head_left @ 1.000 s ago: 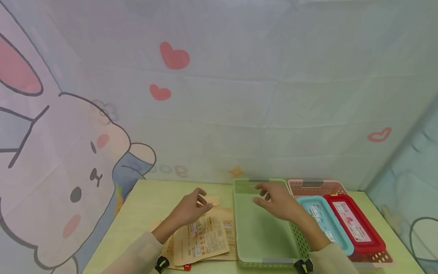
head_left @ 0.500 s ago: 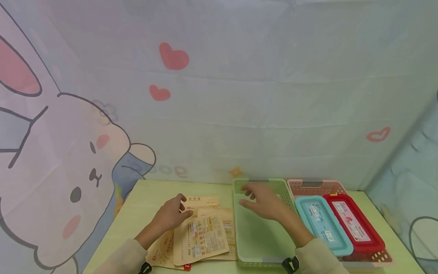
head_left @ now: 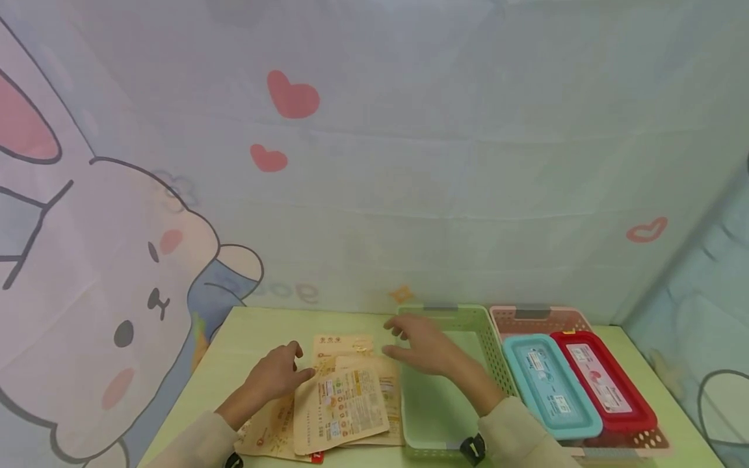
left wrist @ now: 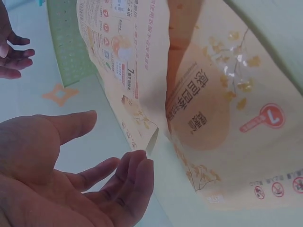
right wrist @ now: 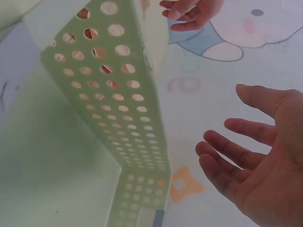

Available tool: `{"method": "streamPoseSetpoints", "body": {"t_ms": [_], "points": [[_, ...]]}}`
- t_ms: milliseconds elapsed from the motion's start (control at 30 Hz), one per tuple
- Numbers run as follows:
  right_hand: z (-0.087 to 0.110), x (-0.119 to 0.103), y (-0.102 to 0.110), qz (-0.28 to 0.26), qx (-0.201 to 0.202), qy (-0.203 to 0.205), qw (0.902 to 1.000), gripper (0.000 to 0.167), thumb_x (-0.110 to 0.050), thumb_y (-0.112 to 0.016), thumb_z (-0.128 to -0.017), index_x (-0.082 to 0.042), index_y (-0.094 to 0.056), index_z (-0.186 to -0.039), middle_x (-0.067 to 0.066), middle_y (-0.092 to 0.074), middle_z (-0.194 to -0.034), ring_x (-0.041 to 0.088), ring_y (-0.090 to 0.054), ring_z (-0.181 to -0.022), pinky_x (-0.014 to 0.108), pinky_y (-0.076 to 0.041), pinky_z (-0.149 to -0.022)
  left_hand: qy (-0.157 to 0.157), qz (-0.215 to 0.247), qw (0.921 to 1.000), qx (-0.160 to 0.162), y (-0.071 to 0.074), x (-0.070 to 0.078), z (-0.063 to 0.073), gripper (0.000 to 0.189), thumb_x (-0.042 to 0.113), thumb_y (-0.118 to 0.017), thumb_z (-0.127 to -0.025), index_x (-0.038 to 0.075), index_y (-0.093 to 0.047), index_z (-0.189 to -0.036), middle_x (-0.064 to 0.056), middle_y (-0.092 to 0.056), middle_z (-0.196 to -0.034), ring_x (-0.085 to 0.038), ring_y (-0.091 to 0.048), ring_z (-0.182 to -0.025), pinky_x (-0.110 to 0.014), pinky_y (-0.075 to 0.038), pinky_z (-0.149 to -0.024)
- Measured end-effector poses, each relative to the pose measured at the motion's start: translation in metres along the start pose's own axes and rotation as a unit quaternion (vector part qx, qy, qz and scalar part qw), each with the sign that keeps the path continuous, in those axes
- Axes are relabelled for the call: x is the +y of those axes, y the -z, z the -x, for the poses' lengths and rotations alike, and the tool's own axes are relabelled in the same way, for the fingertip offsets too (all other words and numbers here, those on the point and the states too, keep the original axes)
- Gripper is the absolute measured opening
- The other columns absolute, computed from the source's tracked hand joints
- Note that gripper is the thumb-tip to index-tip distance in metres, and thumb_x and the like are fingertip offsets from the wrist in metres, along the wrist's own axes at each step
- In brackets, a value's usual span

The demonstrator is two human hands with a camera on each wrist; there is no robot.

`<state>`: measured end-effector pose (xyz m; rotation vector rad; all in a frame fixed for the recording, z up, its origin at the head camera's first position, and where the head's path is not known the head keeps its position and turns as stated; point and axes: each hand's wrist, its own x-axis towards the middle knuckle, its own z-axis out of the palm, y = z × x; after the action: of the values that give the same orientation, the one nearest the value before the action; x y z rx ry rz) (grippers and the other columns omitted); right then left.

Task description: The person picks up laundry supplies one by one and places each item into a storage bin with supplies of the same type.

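Several flat tan pouches [head_left: 342, 409] printed with text lie overlapped on the table, left of a green basket [head_left: 445, 406]. My left hand [head_left: 274, 374] hovers at the pile's left side, fingers relaxed and gripping nothing. In the left wrist view, a pouch with a red number mark [left wrist: 218, 118] spreads out beside that hand. Above the basket's left rim is my right hand [head_left: 422, 344], its fingers loosely bent and its palm bare. The right wrist view has the basket's perforated wall [right wrist: 123, 94] next to those fingers.
Right of the green basket stands a pink basket [head_left: 550, 313] bearing a turquoise-lidded box [head_left: 552, 387] and a red-lidded box [head_left: 605, 383]. A fabric backdrop [head_left: 374, 195] with a rabbit and hearts closes off the table's back.
Both hands have moved left: the left one off the top of the pouches to their left side, the right one from over the basket's middle to its left rim.
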<state>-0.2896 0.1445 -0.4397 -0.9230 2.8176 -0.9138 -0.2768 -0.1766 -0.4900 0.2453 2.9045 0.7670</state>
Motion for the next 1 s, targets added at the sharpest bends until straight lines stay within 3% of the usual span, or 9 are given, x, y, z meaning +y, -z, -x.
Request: {"method": "streamPoseSetpoints", "body": {"t_ms": [233, 533, 767, 1000], "points": [[-0.017, -0.008, -0.011, 0.007, -0.017, 0.02, 0.9996, 0.042, -0.025, -0.071, -0.104, 0.001, -0.064, -0.136, 0.017, -0.069, -0.126, 0.037, -0.067, -0.115, 0.053, -0.056, -0.094, 0.021, 0.019, 0.9993, -0.026, 0.002, -0.002, 0.006, 0.041, 0.028, -0.075, -0.1, -0.007, -0.061, -0.116, -0.01, -0.066, -0.092, -0.02, -0.062, -0.072, -0.039, -0.053, -0.063], [-0.035, -0.013, -0.031, 0.022, -0.063, 0.021, 0.9975, 0.041, -0.026, -0.07, -0.105, -0.001, -0.064, -0.136, 0.017, -0.069, -0.124, 0.034, -0.067, -0.114, 0.046, -0.057, -0.094, 0.059, 0.069, 0.9948, -0.046, -0.002, -0.001, 0.016, 0.048, 0.031, -0.075, -0.1, -0.011, -0.058, -0.119, -0.018, -0.069, -0.105, -0.021, -0.065, -0.07, -0.038, -0.056, -0.062], [-0.041, -0.01, -0.046, 0.027, -0.091, -0.007, 0.9954, 0.041, -0.028, -0.07, -0.105, -0.004, -0.063, -0.137, 0.017, -0.068, -0.127, 0.029, -0.067, -0.113, 0.04, -0.057, -0.092, 0.049, 0.07, 0.9949, -0.054, -0.011, -0.004, 0.019, 0.047, 0.031, -0.076, -0.099, -0.009, -0.059, -0.116, -0.014, -0.067, -0.1, -0.023, -0.066, -0.081, -0.044, -0.057, -0.072], [-0.042, -0.012, -0.054, 0.052, -0.105, -0.002, 0.9931, 0.042, -0.025, -0.072, -0.103, -0.001, -0.064, -0.137, 0.017, -0.068, -0.127, 0.028, -0.067, -0.115, 0.04, -0.057, -0.093, 0.049, 0.092, 0.9938, -0.04, -0.02, -0.006, 0.021, 0.042, 0.025, -0.079, -0.097, -0.007, -0.059, -0.114, -0.007, -0.065, -0.088, -0.019, -0.064, -0.068, -0.037, -0.054, -0.063]]}}
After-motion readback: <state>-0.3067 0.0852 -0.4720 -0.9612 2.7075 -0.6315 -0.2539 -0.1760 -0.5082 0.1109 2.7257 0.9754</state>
